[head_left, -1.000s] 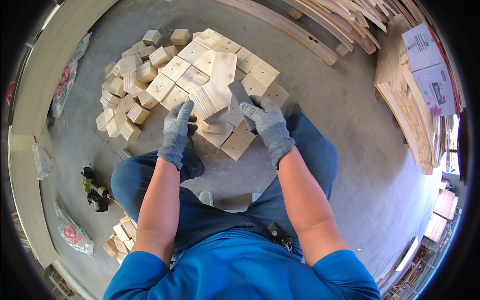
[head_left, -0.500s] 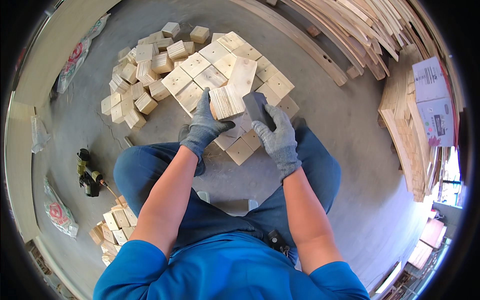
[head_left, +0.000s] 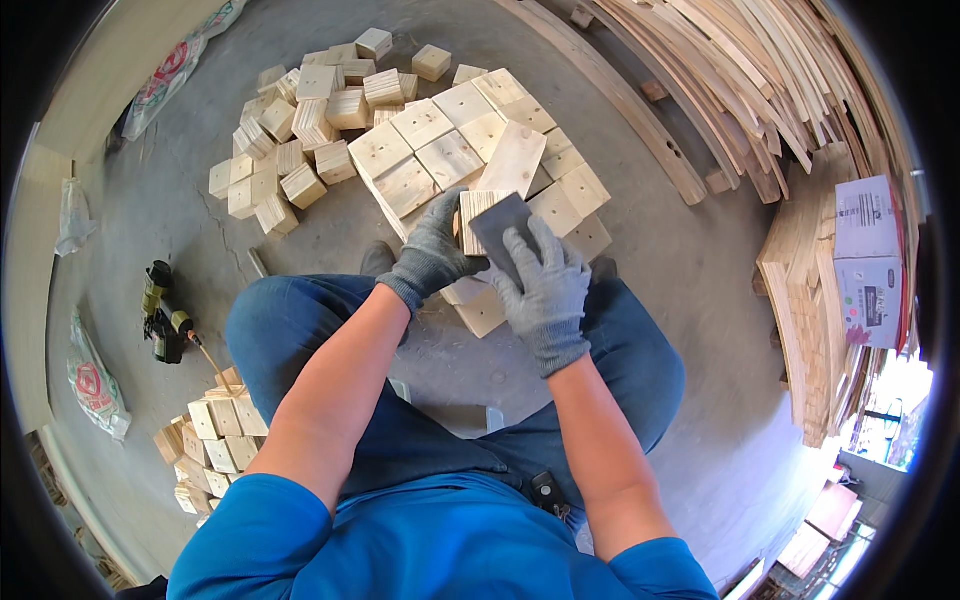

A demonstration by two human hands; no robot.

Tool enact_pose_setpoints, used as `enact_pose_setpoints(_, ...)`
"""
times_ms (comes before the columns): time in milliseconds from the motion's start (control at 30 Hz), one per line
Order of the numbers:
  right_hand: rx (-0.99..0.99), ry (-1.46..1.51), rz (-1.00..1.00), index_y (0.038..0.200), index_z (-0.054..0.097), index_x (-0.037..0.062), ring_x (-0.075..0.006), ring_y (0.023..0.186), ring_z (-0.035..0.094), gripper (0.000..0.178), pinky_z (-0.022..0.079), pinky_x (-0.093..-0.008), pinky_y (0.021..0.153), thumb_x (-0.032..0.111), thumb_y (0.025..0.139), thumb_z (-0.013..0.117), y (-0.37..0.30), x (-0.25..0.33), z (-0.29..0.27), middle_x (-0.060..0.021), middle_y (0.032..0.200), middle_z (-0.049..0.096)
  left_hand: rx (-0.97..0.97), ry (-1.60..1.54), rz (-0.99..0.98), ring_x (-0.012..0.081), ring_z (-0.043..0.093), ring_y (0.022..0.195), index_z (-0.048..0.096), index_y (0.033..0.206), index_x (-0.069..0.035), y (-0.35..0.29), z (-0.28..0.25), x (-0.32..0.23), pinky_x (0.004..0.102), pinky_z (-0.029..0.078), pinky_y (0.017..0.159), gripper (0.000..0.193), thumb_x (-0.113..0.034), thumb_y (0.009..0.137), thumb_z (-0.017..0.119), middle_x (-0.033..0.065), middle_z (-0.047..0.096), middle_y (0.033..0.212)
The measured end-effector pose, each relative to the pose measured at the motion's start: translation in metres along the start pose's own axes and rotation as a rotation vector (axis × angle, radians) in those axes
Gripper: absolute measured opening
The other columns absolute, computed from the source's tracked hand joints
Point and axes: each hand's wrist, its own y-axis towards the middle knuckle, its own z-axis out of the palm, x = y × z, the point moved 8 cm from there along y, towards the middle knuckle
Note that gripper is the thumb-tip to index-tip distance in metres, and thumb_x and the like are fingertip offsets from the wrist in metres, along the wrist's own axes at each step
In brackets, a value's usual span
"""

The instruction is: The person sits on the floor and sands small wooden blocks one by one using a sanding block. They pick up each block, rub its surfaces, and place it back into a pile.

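Note:
My left hand (head_left: 436,248), in a grey knit glove, grips a wooden block (head_left: 469,236) with layered grain on its face. In my gloved right hand (head_left: 550,292) is a dark grey sanding block (head_left: 500,228), laid across the wooden block's face and covering much of it. Both hands are over the near side of a stack of square wooden blocks (head_left: 450,160), between my bent knees. A flat, pale wooden piece (head_left: 516,158) lies on top of the stack, just beyond my hands.
Loose wooden blocks (head_left: 312,122) spread at the far left. A dark nail gun (head_left: 162,318) stands on the floor at left, near another block pile (head_left: 222,432). Long boards (head_left: 690,90) lie at the far right; a carton (head_left: 868,260) sits on stacked wood.
The sanding block has moved left, from beside the wooden block onto its face. My left hand has shifted slightly right with the wooden block. The whole view has turned a little.

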Motion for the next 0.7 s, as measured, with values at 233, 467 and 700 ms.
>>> enact_pose_setpoints(233, -0.031, -0.034, 0.096, 0.143, 0.070, 0.0212, -0.0405, 0.125, 0.062, 0.057, 0.048, -0.0582, 0.104, 0.030, 0.088, 0.081, 0.083, -0.020, 0.026, -0.0062, 0.156, 0.058, -0.011, 0.055, -0.029, 0.0301, 0.057, 0.139, 0.043, 0.157, -0.007, 0.000, -0.002, 0.004, 0.0400, 0.045, 0.121, 0.114, -0.023, 0.061, 0.103, 0.0145, 0.060, 0.148)
enact_pose_setpoints(467, -0.010, -0.050, 0.037, 0.143, 0.069, 0.0191, -0.0394, 0.125, 0.060, 0.060, 0.047, -0.0575, 0.103, 0.032, 0.087, 0.084, 0.020, 0.006, 0.004, -0.0065, 0.158, 0.057, 0.001, 0.092, -0.071, 0.0340, 0.056, 0.140, 0.046, 0.156, -0.009, -0.003, -0.005, -0.004, 0.0402, 0.047, 0.120, 0.112, -0.026, 0.062, 0.103, 0.0171, 0.058, 0.148)
enact_pose_setpoints(700, 0.020, -0.053, 0.007, 0.146, 0.068, 0.0209, -0.0390, 0.127, 0.058, 0.064, 0.045, -0.0587, 0.103, 0.031, 0.085, 0.085, -0.043, 0.022, -0.005, -0.0083, 0.158, 0.057, -0.022, 0.027, -0.024, 0.0385, 0.056, 0.140, 0.046, 0.157, -0.006, -0.004, 0.000, 0.003, 0.0419, 0.046, 0.120, 0.112, -0.036, 0.065, 0.103, 0.0219, 0.057, 0.148)
